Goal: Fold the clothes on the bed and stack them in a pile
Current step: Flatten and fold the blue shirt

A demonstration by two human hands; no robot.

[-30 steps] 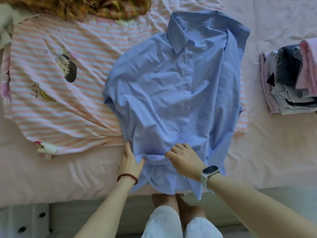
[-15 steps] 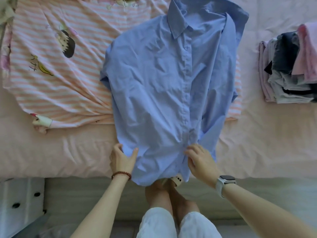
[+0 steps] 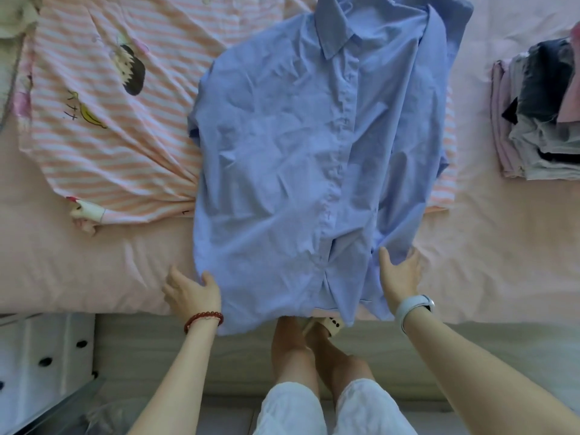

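Blue shirt [image 3: 298, 158] hem overhanging bed [image 3: 78, 277] edge

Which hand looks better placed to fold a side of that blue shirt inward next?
Probably the left hand: it pinches the blue shirt at its hem corner. The right hand only rests open on the already doubled-over side.

Your blue button-up shirt [image 3: 298, 158] lies front-up on the bed, collar away from you, hem overhanging the edge between your fingers. The folded pile [image 3: 539, 120] sits well right of your right fingertips [image 3: 384, 255].
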